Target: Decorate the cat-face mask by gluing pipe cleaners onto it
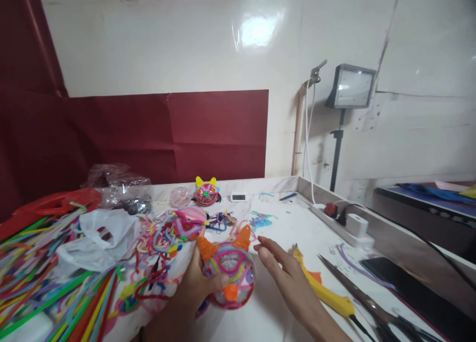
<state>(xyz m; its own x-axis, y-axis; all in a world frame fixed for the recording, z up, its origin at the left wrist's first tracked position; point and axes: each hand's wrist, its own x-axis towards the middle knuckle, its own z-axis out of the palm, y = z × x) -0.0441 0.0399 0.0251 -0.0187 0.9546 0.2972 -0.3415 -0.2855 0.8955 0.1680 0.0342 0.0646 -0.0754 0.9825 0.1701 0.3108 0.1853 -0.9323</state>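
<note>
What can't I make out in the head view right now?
All in the head view:
Left hand: some fingers hidden behind the held ornament.
Held ornament: back turned away from the camera.
White display: readout too small.
Scissors: handles cut off by the bottom edge.
Phone: cut off at lower right.

The light is moderate. White glare burns on the wall (186, 44), a fainter patch on the lamp (354, 86); the red sheet (219, 134) dims at far left. Soft shadow greys the table (297, 218) beside the right hand (284, 270). The strips (29, 272) blur; edges stretch.
</note>
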